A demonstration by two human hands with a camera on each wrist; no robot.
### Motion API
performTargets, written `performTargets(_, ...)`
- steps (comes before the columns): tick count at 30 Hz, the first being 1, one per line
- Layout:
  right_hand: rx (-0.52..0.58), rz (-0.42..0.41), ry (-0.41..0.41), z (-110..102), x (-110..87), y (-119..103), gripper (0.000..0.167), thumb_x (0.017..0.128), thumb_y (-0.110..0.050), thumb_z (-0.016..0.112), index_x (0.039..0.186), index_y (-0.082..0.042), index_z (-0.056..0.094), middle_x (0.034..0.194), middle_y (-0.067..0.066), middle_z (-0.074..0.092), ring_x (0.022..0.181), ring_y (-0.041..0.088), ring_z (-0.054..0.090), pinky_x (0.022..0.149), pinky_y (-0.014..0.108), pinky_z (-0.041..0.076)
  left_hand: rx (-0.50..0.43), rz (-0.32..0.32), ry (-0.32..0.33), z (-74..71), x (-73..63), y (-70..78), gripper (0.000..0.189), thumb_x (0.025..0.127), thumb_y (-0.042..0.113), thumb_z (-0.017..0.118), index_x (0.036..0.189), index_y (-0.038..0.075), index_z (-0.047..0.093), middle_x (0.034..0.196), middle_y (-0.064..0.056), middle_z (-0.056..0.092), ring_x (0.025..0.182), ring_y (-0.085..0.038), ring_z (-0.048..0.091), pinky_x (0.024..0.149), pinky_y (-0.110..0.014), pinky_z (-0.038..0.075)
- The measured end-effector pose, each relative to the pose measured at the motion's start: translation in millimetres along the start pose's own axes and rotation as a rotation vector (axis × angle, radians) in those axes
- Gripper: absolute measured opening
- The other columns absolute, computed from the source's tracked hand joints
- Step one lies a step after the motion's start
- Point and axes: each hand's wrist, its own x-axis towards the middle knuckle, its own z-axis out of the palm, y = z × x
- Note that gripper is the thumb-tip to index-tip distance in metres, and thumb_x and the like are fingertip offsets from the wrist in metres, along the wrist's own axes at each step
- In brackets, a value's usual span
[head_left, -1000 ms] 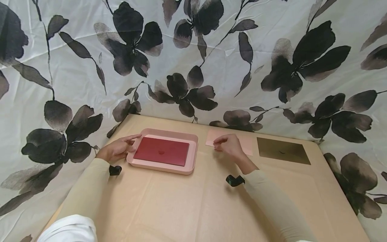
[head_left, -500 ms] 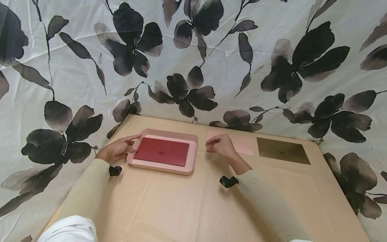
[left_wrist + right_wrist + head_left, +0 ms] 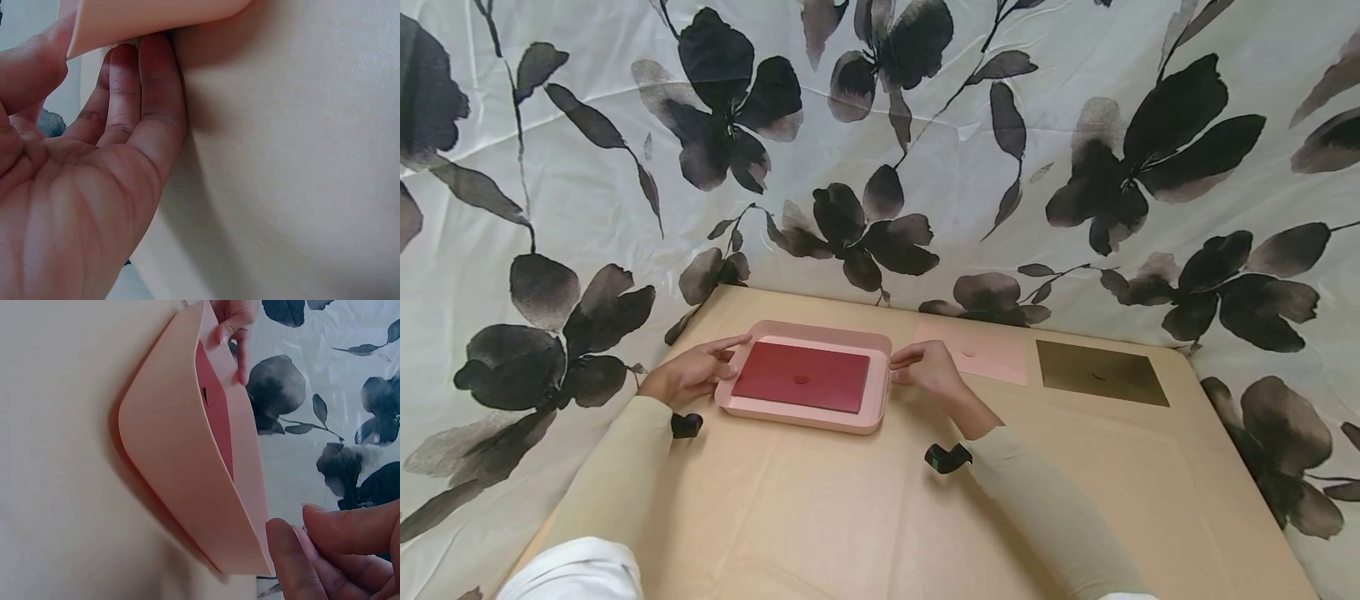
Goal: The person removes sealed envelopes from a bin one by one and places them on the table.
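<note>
A shallow pink tray (image 3: 805,423) lies on the table, with a flat red envelope-like rectangle (image 3: 775,375) inside it, marked by a small rounded notch. At the tray's left end is my left hand (image 3: 688,372); in the left wrist view its thumb is at the rim, with the other fingers (image 3: 159,94) tucked under the wall. My right hand (image 3: 928,373) is at the opposite end, fingertips right at the tray's rim. The right wrist view shows its thumb and fingers (image 3: 290,556) loosely bent beside the tray's wall (image 3: 181,444), with nothing between them.
To the right of the tray, near the table's back edge, lie a pale pink rectangle (image 3: 1000,358) and a dark gold rectangle (image 3: 1102,372), each with a small curved mark. A white cloth with dark flowers (image 3: 865,225) hangs behind the table (image 3: 820,517).
My right hand has moved left from over the pale pink rectangle to the tray's right end, uncovering that rectangle. The left hand and tray have stayed in place.
</note>
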Motion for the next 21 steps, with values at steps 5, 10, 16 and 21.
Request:
performTargets(5, 0.019, 0.001, -0.009, 13.4, 1.2, -3.5, 0.032, 0.085, 0.010, 0.073, 0.117, 0.010, 0.073, 0.110, 0.023, 0.078, 0.102, 0.030, 0.076, 0.088, 0.031, 0.063, 0.007, 0.016, -0.005, -3.2, 0.2, 1.4, 0.076, 0.104, 0.006, 0.051, 0.168, 0.029, 0.017, 0.174, -0.024, 0.010, 0.156, -0.044, 0.030, 0.123, -0.055, 0.035)
performTargets(10, 0.106, 0.032, -0.027, 25.4, 2.6, -5.7, 0.038, 0.088, 0.009, 0.071, 0.126, 0.010, 0.068, 0.125, 0.027, 0.072, 0.116, 0.033, 0.071, 0.091, 0.030, 0.061, -0.001, 0.023, -0.003, -4.9, 1.3, 1.0, 0.076, 0.104, 0.006, 0.051, 0.168, 0.028, 0.017, 0.174, -0.024, 0.011, 0.154, -0.044, 0.033, 0.120, -0.051, 0.042)
performTargets(16, 0.210, 0.087, -0.069, 39.4, -1.1, -9.1, 0.056, 0.093, 0.005, 0.064, 0.147, 0.005, 0.052, 0.148, 0.027, 0.056, 0.131, 0.037, 0.061, 0.103, 0.044, 0.058, -0.004, 0.016, 0.011, -2.0, -0.8, -1.0, 0.074, 0.105, 0.006, 0.050, 0.167, 0.028, 0.019, 0.173, -0.024, 0.013, 0.153, -0.042, 0.036, 0.114, -0.043, 0.050)
performTargets(21, 0.306, 0.142, -0.113, 50.5, -2.9, -16.0, 0.068, 0.095, 0.000, 0.060, 0.159, 0.001, 0.034, 0.165, 0.027, 0.034, 0.142, 0.043, 0.050, 0.117, 0.057, 0.044, -0.018, 0.026, 0.002, -1.7, 0.8, -0.4, 0.075, 0.104, 0.004, 0.051, 0.168, 0.028, 0.019, 0.174, -0.023, 0.012, 0.153, -0.043, 0.035, 0.117, -0.048, 0.047)
